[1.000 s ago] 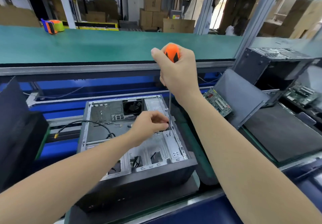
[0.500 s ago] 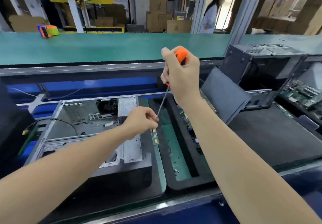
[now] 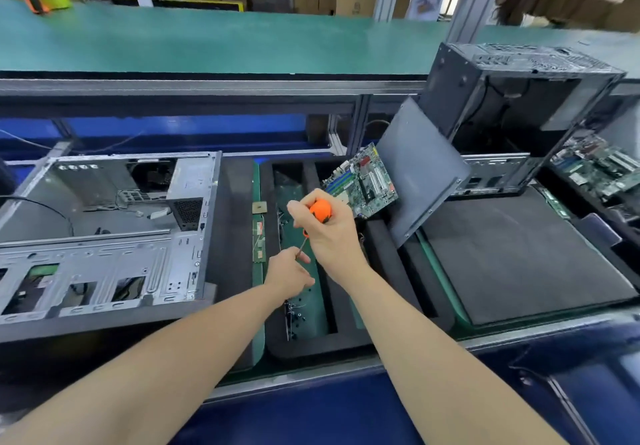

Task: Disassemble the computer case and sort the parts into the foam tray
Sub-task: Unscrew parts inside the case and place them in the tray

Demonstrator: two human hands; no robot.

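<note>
Holding both bare forearms stretched forward, angling in from the lower corners toward the middle of the view. Gripping the orange handle of a screwdriver (image 3: 320, 210) in the right hand (image 3: 329, 236), fingers curled round it, back of the hand facing the camera, wrist bending slightly down. Keeping the tool tilted, shaft pointing down and to the left. Holding the left hand (image 3: 289, 276) just below and left of the right, close beside it, back of the hand up, thumb and forefinger meeting at the shaft's lower end, other fingers lying loosely extended to the right. Pinching something small there or not: too blurred to tell.
</note>
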